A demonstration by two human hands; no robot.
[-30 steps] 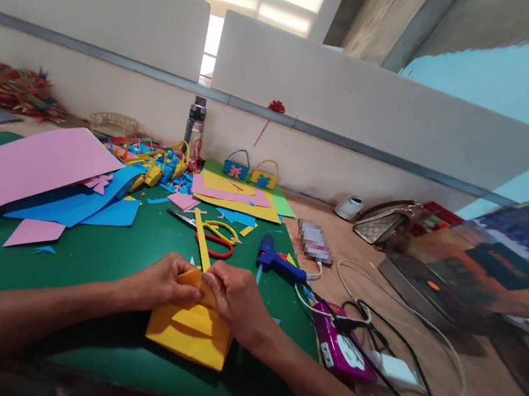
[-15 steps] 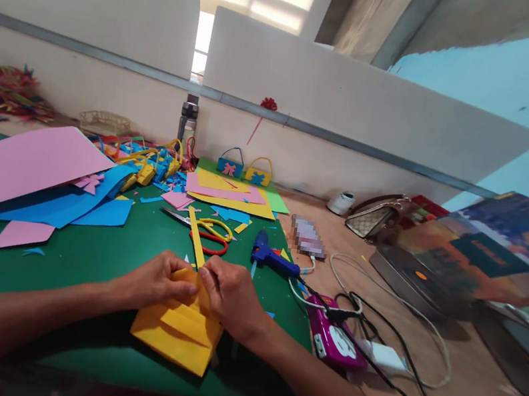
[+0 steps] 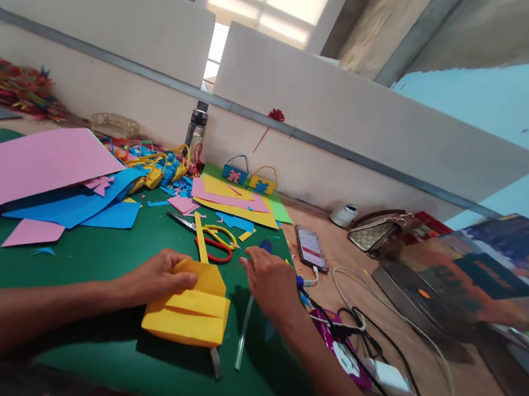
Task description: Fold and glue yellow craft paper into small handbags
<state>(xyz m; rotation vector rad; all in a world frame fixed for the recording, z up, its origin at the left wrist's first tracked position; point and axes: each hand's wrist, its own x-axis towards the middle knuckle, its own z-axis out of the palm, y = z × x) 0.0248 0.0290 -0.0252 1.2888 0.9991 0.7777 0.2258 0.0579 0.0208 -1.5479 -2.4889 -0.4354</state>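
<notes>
My left hand (image 3: 162, 282) pinches a folded yellow paper piece (image 3: 188, 320), shaped like a small bag, by its upper left side. My right hand (image 3: 273, 284) is off the paper, over a blue glue gun (image 3: 266, 245), with its fingers loosely stretched. The hand hides most of the gun, and I cannot tell whether they touch. A clear glue stick (image 3: 243, 343) extends below the hand. Just beyond the bag lie a narrow yellow strip (image 3: 201, 237) and scissors (image 3: 219, 256) with red and yellow handles. A grey metal strip (image 3: 215, 362) pokes out beneath the bag.
Pink sheets (image 3: 38, 157) and blue sheets (image 3: 75, 203) cover the left side of the green mat (image 3: 82, 343). Finished little paper bags (image 3: 235, 175) stand at the back. To the right are a phone (image 3: 311, 248), a purple power strip (image 3: 344, 357) and tangled cables (image 3: 398, 369).
My right hand has let go of the yellow paper and moved right, over the glue gun. The paper bag has turned slightly in my left hand. The view has shifted a little.
</notes>
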